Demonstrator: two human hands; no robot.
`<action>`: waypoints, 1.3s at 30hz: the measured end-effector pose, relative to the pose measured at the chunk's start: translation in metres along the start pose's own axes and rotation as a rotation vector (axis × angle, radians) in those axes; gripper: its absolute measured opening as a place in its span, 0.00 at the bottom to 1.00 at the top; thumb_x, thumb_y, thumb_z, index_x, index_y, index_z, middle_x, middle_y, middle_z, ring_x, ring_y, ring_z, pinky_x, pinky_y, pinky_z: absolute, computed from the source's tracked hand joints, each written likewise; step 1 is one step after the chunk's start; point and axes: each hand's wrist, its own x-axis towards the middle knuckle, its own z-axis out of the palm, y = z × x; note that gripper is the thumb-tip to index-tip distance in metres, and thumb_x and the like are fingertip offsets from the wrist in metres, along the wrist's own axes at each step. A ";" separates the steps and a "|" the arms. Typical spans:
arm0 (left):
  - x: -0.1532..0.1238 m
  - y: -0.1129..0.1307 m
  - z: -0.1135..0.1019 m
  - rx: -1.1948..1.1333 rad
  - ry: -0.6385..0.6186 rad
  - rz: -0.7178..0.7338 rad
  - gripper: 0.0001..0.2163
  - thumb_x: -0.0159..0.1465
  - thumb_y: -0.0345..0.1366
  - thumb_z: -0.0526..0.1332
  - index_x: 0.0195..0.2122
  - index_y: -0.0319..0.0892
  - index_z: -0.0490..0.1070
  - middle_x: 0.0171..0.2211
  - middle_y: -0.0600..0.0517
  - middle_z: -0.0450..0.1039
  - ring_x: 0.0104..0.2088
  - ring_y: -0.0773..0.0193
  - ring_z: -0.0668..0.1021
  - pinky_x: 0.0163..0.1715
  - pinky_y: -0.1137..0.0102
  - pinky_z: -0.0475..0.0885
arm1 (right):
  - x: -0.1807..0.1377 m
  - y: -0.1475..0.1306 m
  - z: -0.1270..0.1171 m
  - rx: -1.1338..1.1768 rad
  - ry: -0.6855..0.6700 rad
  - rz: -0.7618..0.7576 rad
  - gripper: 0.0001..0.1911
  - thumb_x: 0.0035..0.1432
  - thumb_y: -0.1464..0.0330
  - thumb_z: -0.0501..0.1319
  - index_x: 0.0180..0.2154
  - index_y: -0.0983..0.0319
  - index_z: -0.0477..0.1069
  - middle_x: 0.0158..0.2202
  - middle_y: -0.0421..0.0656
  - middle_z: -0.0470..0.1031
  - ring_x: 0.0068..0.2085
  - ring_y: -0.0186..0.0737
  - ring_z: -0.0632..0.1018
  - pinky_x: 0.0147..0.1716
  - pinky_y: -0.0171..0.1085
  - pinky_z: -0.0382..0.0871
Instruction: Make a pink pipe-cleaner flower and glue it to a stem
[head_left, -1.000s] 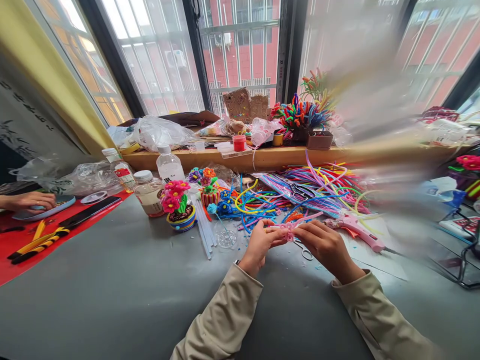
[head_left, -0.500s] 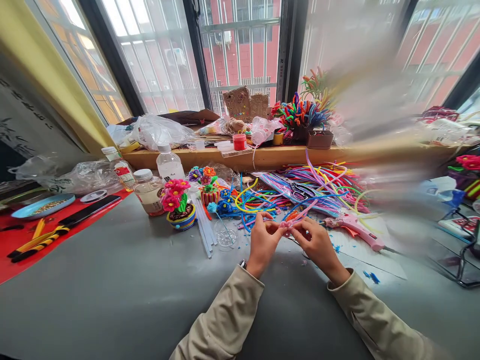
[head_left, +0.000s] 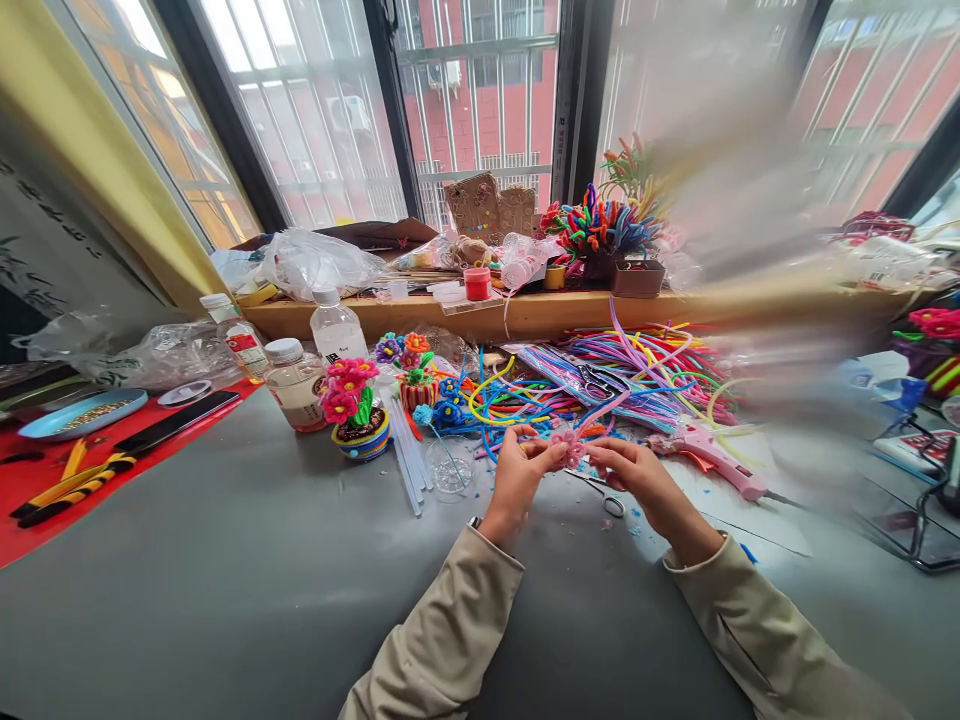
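A pink pipe-cleaner flower (head_left: 568,447) with looped petals is held up between my two hands, its pale pink stem end pointing up and to the right. My left hand (head_left: 519,482) pinches the flower's left side between thumb and fingers. On the other side, the fingertips of my right hand (head_left: 651,496) close on the flower's right edge. Small scissors (head_left: 609,500) lie on the table just below the hands, partly behind the right fingers. A pile of coloured pipe cleaners (head_left: 660,370) spreads behind, with a pack (head_left: 600,385) and another pair of scissors on it.
To the right lies a pink glue gun (head_left: 720,462) on white paper. Left of my hands are clear glue sticks (head_left: 409,455), a small clear dish (head_left: 450,468), a potted pink flower (head_left: 361,420) and bottles (head_left: 295,385). A phone (head_left: 180,420) rests on red cloth.
My right hand has shifted to the right and its fingers have straightened. The pink flower now faces me more openly, and the small scissors beneath have come into view.
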 end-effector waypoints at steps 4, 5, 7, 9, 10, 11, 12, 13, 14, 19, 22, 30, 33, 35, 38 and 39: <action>0.001 0.002 -0.001 -0.066 0.017 -0.162 0.20 0.44 0.31 0.66 0.33 0.39 0.55 0.25 0.50 0.71 0.25 0.67 0.75 0.28 0.72 0.69 | -0.003 -0.001 -0.006 -0.408 0.157 -0.453 0.09 0.48 0.67 0.56 0.33 0.62 0.69 0.32 0.43 0.67 0.27 0.33 0.67 0.20 0.31 0.62; 0.000 0.003 -0.001 -0.070 0.014 -0.185 0.20 0.43 0.31 0.66 0.33 0.39 0.55 0.26 0.50 0.71 0.25 0.67 0.74 0.27 0.73 0.69 | -0.003 0.000 -0.007 -0.476 0.174 -0.547 0.09 0.49 0.68 0.55 0.35 0.61 0.68 0.34 0.44 0.67 0.28 0.33 0.68 0.21 0.32 0.63; -0.001 0.004 -0.001 -0.067 -0.003 -0.222 0.20 0.44 0.31 0.66 0.34 0.39 0.56 0.27 0.49 0.71 0.25 0.68 0.74 0.27 0.73 0.68 | -0.004 0.001 -0.007 -0.592 0.180 -0.702 0.10 0.51 0.69 0.55 0.37 0.59 0.68 0.35 0.44 0.66 0.31 0.35 0.69 0.23 0.33 0.65; -0.002 0.005 0.000 -0.050 -0.023 -0.243 0.20 0.44 0.32 0.66 0.34 0.39 0.56 0.27 0.48 0.71 0.25 0.68 0.74 0.27 0.74 0.68 | -0.003 0.003 -0.006 -0.686 0.176 -0.824 0.10 0.51 0.71 0.55 0.37 0.58 0.68 0.34 0.44 0.66 0.35 0.37 0.69 0.27 0.35 0.66; -0.002 0.005 0.000 -0.043 -0.031 -0.249 0.20 0.44 0.32 0.66 0.34 0.38 0.56 0.27 0.48 0.71 0.25 0.67 0.75 0.27 0.74 0.68 | -0.003 0.004 -0.006 -0.722 0.178 -0.870 0.09 0.52 0.71 0.55 0.37 0.57 0.68 0.34 0.44 0.66 0.35 0.37 0.69 0.29 0.36 0.66; -0.003 0.005 0.000 -0.039 -0.037 -0.252 0.20 0.44 0.32 0.66 0.35 0.38 0.56 0.27 0.48 0.72 0.26 0.67 0.75 0.27 0.74 0.68 | -0.003 0.005 -0.006 -0.751 0.184 -0.903 0.09 0.52 0.72 0.54 0.37 0.57 0.68 0.33 0.44 0.67 0.35 0.37 0.69 0.31 0.36 0.66; -0.003 0.006 0.000 -0.041 -0.037 -0.256 0.21 0.44 0.32 0.66 0.35 0.38 0.56 0.27 0.47 0.72 0.26 0.67 0.75 0.27 0.73 0.68 | -0.002 0.005 -0.006 -0.774 0.191 -0.926 0.09 0.52 0.72 0.54 0.36 0.57 0.68 0.33 0.43 0.67 0.34 0.36 0.69 0.32 0.37 0.66; -0.003 0.006 0.000 -0.046 -0.035 -0.260 0.21 0.43 0.32 0.66 0.35 0.38 0.56 0.28 0.47 0.72 0.26 0.66 0.75 0.28 0.73 0.69 | -0.002 0.006 -0.006 -0.791 0.198 -0.941 0.09 0.52 0.72 0.54 0.36 0.57 0.68 0.33 0.43 0.68 0.33 0.36 0.69 0.32 0.37 0.66; -0.003 0.006 0.000 -0.052 -0.032 -0.263 0.21 0.43 0.31 0.66 0.35 0.38 0.56 0.27 0.47 0.72 0.25 0.66 0.75 0.29 0.72 0.69 | -0.002 0.006 -0.006 -0.804 0.205 -0.950 0.09 0.52 0.72 0.54 0.36 0.57 0.68 0.32 0.43 0.68 0.33 0.36 0.70 0.32 0.36 0.66; -0.002 0.004 0.000 -0.062 -0.014 -0.229 0.21 0.42 0.29 0.66 0.33 0.39 0.55 0.25 0.50 0.71 0.23 0.68 0.74 0.30 0.70 0.69 | -0.003 0.007 -0.004 -0.851 0.246 -0.956 0.07 0.51 0.72 0.55 0.33 0.58 0.69 0.30 0.43 0.68 0.33 0.37 0.69 0.31 0.37 0.66; 0.000 0.000 0.000 -0.057 -0.010 -0.185 0.21 0.43 0.30 0.66 0.33 0.39 0.55 0.24 0.50 0.71 0.23 0.67 0.74 0.31 0.69 0.70 | -0.003 0.008 -0.002 -0.862 0.271 -0.935 0.06 0.51 0.71 0.55 0.32 0.58 0.69 0.30 0.43 0.67 0.33 0.37 0.69 0.31 0.37 0.65; 0.002 -0.004 -0.001 -0.022 -0.007 -0.122 0.21 0.43 0.30 0.66 0.33 0.39 0.54 0.24 0.51 0.70 0.24 0.67 0.74 0.29 0.70 0.70 | -0.005 0.008 -0.001 -0.847 0.258 -0.921 0.06 0.50 0.72 0.56 0.32 0.60 0.69 0.30 0.43 0.66 0.33 0.37 0.68 0.31 0.36 0.65; 0.001 -0.004 -0.001 -0.004 -0.011 -0.113 0.20 0.44 0.30 0.65 0.33 0.39 0.54 0.24 0.51 0.70 0.24 0.67 0.74 0.29 0.70 0.70 | -0.004 0.009 -0.003 -0.854 0.245 -0.924 0.06 0.51 0.72 0.55 0.32 0.60 0.69 0.30 0.43 0.66 0.33 0.37 0.68 0.30 0.36 0.65; 0.001 -0.005 -0.001 0.012 -0.017 -0.099 0.20 0.45 0.31 0.65 0.33 0.39 0.53 0.23 0.52 0.69 0.24 0.67 0.74 0.29 0.70 0.70 | -0.003 0.010 -0.003 -0.850 0.242 -0.918 0.06 0.51 0.72 0.55 0.32 0.60 0.69 0.30 0.43 0.66 0.33 0.37 0.68 0.30 0.36 0.65; 0.002 -0.006 -0.001 0.047 -0.029 -0.036 0.20 0.45 0.32 0.65 0.33 0.40 0.53 0.22 0.54 0.69 0.23 0.68 0.74 0.28 0.70 0.69 | -0.004 0.011 0.000 -0.831 0.258 -0.884 0.06 0.51 0.71 0.55 0.32 0.60 0.69 0.30 0.43 0.65 0.34 0.38 0.68 0.31 0.36 0.64; 0.002 -0.006 -0.001 0.065 -0.032 -0.002 0.20 0.45 0.33 0.65 0.33 0.40 0.53 0.21 0.55 0.68 0.23 0.68 0.73 0.28 0.70 0.69 | -0.004 0.011 0.002 -0.813 0.266 -0.863 0.06 0.51 0.71 0.55 0.31 0.60 0.69 0.29 0.43 0.65 0.33 0.38 0.68 0.32 0.36 0.64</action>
